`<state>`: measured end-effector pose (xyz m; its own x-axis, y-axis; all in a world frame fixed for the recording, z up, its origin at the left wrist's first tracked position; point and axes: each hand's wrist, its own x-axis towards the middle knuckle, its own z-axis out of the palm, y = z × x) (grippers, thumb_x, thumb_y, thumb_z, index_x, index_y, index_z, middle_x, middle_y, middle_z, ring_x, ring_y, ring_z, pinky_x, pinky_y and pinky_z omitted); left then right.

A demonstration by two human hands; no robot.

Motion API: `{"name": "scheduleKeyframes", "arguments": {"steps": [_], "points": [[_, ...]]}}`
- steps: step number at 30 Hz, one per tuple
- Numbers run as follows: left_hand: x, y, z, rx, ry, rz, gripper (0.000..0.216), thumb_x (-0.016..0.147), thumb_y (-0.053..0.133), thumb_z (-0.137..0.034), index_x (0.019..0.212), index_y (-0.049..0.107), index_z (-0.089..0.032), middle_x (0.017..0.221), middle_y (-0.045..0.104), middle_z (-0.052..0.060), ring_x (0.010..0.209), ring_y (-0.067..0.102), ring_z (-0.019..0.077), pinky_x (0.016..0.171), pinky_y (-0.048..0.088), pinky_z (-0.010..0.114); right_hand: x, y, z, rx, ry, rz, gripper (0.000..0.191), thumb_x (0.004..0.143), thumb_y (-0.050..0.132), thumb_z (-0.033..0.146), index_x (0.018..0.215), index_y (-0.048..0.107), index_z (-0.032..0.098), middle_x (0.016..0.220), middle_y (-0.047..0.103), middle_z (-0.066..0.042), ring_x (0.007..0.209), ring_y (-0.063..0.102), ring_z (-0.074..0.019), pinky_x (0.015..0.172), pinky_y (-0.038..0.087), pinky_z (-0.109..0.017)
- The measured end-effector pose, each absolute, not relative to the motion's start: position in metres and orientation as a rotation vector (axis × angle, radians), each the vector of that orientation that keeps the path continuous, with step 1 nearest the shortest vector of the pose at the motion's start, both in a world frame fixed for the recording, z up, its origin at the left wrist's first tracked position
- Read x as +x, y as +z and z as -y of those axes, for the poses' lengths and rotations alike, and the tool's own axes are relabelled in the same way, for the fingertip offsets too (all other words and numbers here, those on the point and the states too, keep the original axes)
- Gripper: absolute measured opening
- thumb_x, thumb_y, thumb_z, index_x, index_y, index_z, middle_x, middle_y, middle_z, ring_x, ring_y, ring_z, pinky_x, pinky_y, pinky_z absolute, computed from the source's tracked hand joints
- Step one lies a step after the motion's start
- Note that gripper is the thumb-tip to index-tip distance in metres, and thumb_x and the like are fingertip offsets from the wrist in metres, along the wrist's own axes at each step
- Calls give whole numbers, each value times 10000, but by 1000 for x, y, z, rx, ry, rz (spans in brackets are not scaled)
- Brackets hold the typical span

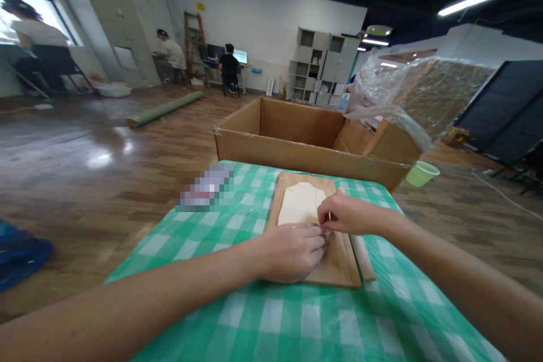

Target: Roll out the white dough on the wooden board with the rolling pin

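A flat sheet of pale dough [299,203] lies on a wooden board [335,268] on the green checked tablecloth [263,317]. My left hand [292,250] rests on the board at the dough's near edge, fingers curled and pinched together. My right hand [348,214] meets it from the right, fingers pinched on the same spot at the dough's near right corner. What the fingertips hold is too small to make out. A wooden rolling pin [363,259] lies along the board's right side, partly under my right wrist.
An open cardboard box [297,150] stands just beyond the table, with a plastic-wrapped package [424,96] on its right. A green cup [421,173] sits by the box. A blurred object [206,188] lies at the table's far left. People work far off by the wall.
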<state>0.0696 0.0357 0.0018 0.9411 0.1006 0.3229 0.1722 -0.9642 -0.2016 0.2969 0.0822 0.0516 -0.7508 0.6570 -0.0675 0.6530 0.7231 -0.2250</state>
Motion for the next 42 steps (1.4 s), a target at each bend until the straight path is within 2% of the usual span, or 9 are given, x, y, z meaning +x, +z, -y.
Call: {"name": "scheduleKeyframes", "arguments": {"steps": [5,8,11,14,21,25,34,39,42], "points": [[56,-10,-34,-2947,-430,277,492,1050,426,-269,1430,584,1,1441,647,197,1379,593,278,1222,415,367,309,41,-72,-1198,395,2687,199,875,647,114,907,818,211,870,809,-32,760,730,-180,738,515,-282],[51,-14,-23,-3015,-443,359,575,1038,457,-344,1485,531,9,1512,579,223,1463,510,306,1285,334,418,311,30,-43,-1172,264,2607,311,1009,517,201,1119,807,188,1122,804,-106,1020,751,-239,916,569,-364],[48,-19,-13,-3033,-419,446,662,1016,485,-420,1500,505,32,1548,516,269,1491,464,362,1294,308,483,305,18,-8,-1127,217,2699,456,1073,440,297,1445,636,120,1489,617,-159,1434,534,-281,1202,429,-462],[47,-23,-7,-3056,-427,478,715,987,507,-434,1545,457,11,1598,451,260,1533,396,369,1301,286,510,299,11,14,-1229,271,2695,590,1091,415,387,1612,415,110,1657,387,-157,1565,327,-270,1283,323,-483],[53,-28,1,-3008,-483,565,739,978,512,-483,1545,477,-11,1580,477,256,1500,444,392,1275,335,533,314,13,8,-1205,441,2733,656,1097,422,451,1677,254,193,1720,230,-95,1604,188,-261,1312,241,-503],[55,-28,9,-2933,-496,603,700,991,501,-469,1494,531,17,1533,523,284,1454,503,407,1262,355,511,320,7,4,-1319,340,2676,734,1093,407,524,1685,191,148,1732,121,-129,1615,110,-285,1314,204,-528],[56,-30,16,-2938,-450,608,750,962,512,-530,1478,545,13,1523,539,285,1452,495,427,1230,383,537,313,11,4,-1344,351,2704,842,1063,398,633,1672,221,80,1721,169,-181,1613,140,-297,1319,184,-497],[50,-3,-4,-2985,-529,657,481,998,476,-407,1267,699,-76,1280,734,195,1217,688,320,1111,511,433,307,8,12,-1276,369,2713,788,1089,348,594,1684,177,106,1738,136,-144,1623,81,-269,1328,141,-484],[53,12,-42,-2907,-588,926,367,1012,469,-353,1189,709,-140,1205,748,159,1159,698,300,1043,543,440,306,10,11,-1245,450,2707,785,1083,377,602,1689,184,143,1736,170,-131,1621,106,-277,1324,153,-500]]}}
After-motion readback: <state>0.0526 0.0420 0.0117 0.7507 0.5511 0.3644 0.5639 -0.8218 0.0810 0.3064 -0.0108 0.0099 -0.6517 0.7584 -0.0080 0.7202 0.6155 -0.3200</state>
